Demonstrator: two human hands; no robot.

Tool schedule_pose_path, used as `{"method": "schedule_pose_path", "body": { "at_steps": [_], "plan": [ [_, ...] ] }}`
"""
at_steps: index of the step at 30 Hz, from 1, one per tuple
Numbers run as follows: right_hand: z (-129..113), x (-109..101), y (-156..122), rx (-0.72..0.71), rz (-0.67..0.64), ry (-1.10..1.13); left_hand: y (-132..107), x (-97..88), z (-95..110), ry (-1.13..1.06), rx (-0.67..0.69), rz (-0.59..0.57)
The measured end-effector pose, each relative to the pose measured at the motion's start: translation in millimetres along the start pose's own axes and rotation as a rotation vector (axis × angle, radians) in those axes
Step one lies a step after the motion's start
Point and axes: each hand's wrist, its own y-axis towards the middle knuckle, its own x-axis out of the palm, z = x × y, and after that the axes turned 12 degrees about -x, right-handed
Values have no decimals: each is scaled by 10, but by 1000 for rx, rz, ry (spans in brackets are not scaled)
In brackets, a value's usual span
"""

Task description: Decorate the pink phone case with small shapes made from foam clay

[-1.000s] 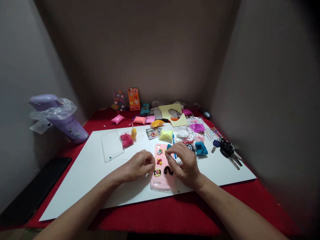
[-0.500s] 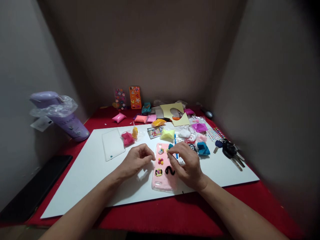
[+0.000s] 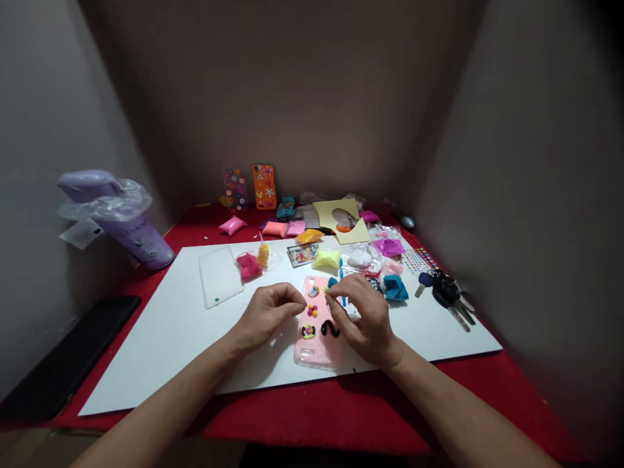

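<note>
A phone case [image 3: 318,352] coated in pink clay lies on the white board between my hands. It carries a red and yellow flower [image 3: 312,311], a black wavy strip [image 3: 330,328], a yellow, black and purple piece [image 3: 308,332] and a small striped piece [image 3: 312,292]. My left hand [image 3: 273,316] is beside the case's left edge, thumb and fingertip pinched together. Over its upper right part, my right hand [image 3: 364,318] also pinches, hiding some of the decoration. Whatever either pinch holds is too small to make out.
Clay packets, including yellow [image 3: 326,259], teal [image 3: 395,287] and red [image 3: 249,266], surround a blue tool [image 3: 343,279]. Keys [image 3: 446,289] lie right, a clear case [image 3: 219,278] left. Behind stand a purple bottle [image 3: 134,237] and an orange decorated case [image 3: 264,186].
My left fingertips have moved slightly right, over the case's left edge. My right hand keeps nearly the same pinch and place. The whole view has shifted a little.
</note>
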Motion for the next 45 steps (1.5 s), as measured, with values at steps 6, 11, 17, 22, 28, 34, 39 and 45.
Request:
{"method": "schedule_pose_path", "body": {
  "at_steps": [6, 11, 17, 22, 28, 34, 39, 45],
  "plan": [
    [3, 1, -16, -2, -6, -2, 5, 0, -28, 132, 16, 27],
    [10, 0, -11, -10, 3, 0, 1, 6, -54, 234, 90, -7],
    [7, -6, 3, -10, -3, -11, 1, -8, -60, 287, 155, -63],
    [12, -5, -1, -13, -6, -4, -8, 3, -31, 306, 128, -41],
    [24, 2, -12, -11, -1, -10, -37, 11, 4, 313, 118, -62],
    [23, 4, -14, -4, -9, -10, -12, 22, -25, 354, 130, -81],
    [15, -3, -9, -10, -5, -14, -10, 14, -45, 368, 161, -99],
    [9, -11, 6, -9, -12, -23, -12, 10, -44, 426, 212, -127]
  ]
}}
